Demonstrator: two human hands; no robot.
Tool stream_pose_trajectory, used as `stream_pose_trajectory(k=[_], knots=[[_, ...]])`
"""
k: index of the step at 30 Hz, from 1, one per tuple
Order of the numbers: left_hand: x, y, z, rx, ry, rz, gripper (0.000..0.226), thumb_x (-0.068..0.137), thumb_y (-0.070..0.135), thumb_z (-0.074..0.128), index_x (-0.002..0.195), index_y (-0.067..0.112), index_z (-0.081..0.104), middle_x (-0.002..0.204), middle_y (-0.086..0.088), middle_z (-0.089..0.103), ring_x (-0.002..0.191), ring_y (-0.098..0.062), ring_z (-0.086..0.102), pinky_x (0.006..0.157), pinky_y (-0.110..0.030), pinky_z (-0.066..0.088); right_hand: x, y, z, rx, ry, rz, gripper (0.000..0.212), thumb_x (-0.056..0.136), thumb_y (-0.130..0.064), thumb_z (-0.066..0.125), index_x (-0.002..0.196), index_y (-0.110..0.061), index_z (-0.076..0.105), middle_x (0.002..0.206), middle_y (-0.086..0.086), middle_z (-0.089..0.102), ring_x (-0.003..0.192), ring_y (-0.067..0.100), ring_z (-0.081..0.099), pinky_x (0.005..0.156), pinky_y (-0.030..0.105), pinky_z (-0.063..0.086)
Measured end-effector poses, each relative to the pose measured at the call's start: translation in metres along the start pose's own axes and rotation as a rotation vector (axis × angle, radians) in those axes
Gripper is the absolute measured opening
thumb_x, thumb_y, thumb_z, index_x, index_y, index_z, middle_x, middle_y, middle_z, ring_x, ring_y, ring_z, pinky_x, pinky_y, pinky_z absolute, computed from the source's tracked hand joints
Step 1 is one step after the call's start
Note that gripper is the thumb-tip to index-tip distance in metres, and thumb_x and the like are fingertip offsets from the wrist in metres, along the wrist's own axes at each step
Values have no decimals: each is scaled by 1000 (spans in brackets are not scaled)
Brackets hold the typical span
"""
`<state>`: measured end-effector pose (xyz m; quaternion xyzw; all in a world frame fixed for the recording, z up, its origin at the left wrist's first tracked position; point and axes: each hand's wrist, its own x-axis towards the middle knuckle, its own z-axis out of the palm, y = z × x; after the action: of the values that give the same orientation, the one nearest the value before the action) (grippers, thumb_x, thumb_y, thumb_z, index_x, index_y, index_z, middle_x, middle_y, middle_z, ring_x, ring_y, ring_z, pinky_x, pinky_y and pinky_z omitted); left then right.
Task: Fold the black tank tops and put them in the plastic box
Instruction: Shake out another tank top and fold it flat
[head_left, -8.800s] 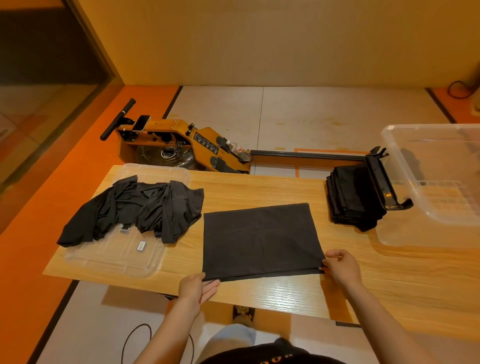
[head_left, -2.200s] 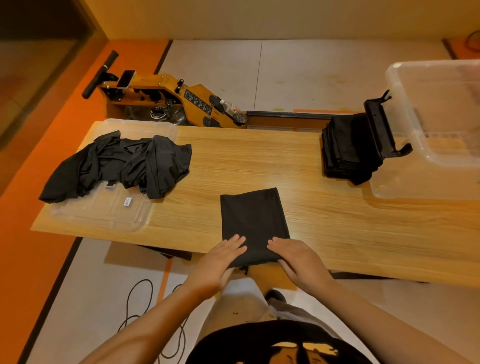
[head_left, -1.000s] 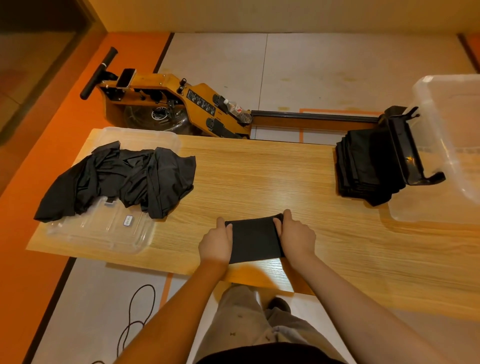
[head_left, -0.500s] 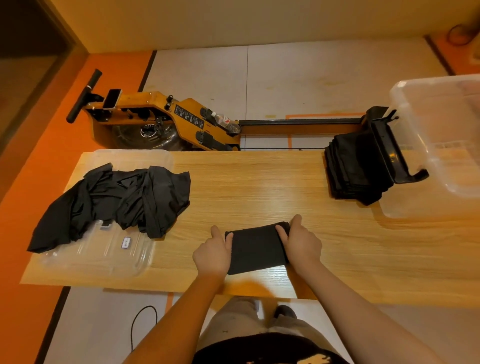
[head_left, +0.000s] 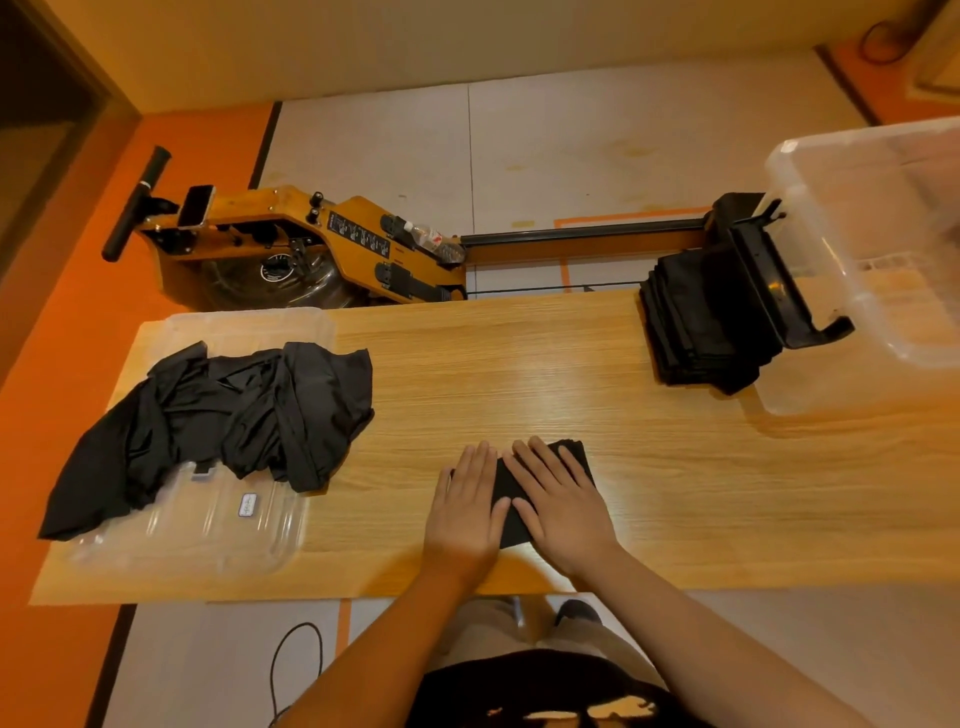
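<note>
A small folded black tank top (head_left: 511, 486) lies near the front edge of the wooden table (head_left: 519, 374). My left hand (head_left: 465, 506) and my right hand (head_left: 558, 496) lie flat on it, fingers straight, pressing it down and hiding most of it. A loose heap of unfolded black tank tops (head_left: 218, 421) rests on a clear plastic lid (head_left: 208, 525) at the left. A stack of folded black tops (head_left: 696, 322) stands at the right beside the clear plastic box (head_left: 883, 260).
An orange rowing machine (head_left: 311, 249) stands on the floor behind the table, its black rail running right. A black handle piece (head_left: 774, 291) hangs at the box's near side. A cable (head_left: 291, 665) lies on the floor below the table's front edge.
My hands have gone from gripping the folded top's two side edges to lying flat on top of it. The top looks narrower now.
</note>
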<state>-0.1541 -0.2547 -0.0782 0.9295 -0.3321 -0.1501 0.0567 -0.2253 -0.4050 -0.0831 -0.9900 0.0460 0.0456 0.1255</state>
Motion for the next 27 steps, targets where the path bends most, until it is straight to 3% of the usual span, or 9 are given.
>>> stream_pose_trajectory(k=[7,11,14,16,18,22,27], knots=[[1,-11,-1,-32,-26,79,67,100,52,7,151,12,26,157,-2,27,144,-10,8,115,-35,7,-4,6,-8,24,-53,92,54,102,-44,17,147,-22,37,153,1,36,143,16,26,115,43,15],[2,-13,-3,10,22,122,56,101,43,24,145,12,40,148,-5,44,138,-18,29,112,-37,21,-8,8,-12,18,-51,109,52,99,-43,27,145,-24,40,147,0,44,139,17,35,114,45,16],[11,-16,-19,47,22,193,53,96,38,28,142,17,44,134,-2,54,125,-20,46,110,-36,31,2,9,-20,18,14,106,50,89,-38,37,131,-20,56,123,0,61,116,19,56,110,44,20],[19,-15,-33,37,-28,233,47,97,36,37,141,21,43,130,2,51,122,-19,45,107,-33,29,13,12,-31,-12,-1,78,50,81,-36,40,122,-18,61,111,0,63,105,20,59,110,41,20],[30,-13,-43,4,-91,232,42,95,35,48,135,23,45,126,3,52,120,-18,44,99,-31,28,22,15,-41,-24,-94,31,46,83,-32,45,124,-15,57,115,3,59,112,24,51,110,37,18],[59,-4,-61,18,-346,185,33,87,33,60,117,20,53,118,-1,54,115,-20,46,83,-31,31,34,19,-53,-3,-232,17,41,86,-31,54,122,-10,53,119,7,52,117,24,40,98,32,29],[77,7,-75,-27,-539,212,21,83,22,64,99,18,51,114,-6,45,111,-21,40,88,-34,43,31,27,-62,63,-291,31,42,83,-31,59,119,-11,55,121,6,47,116,21,39,92,31,34]])
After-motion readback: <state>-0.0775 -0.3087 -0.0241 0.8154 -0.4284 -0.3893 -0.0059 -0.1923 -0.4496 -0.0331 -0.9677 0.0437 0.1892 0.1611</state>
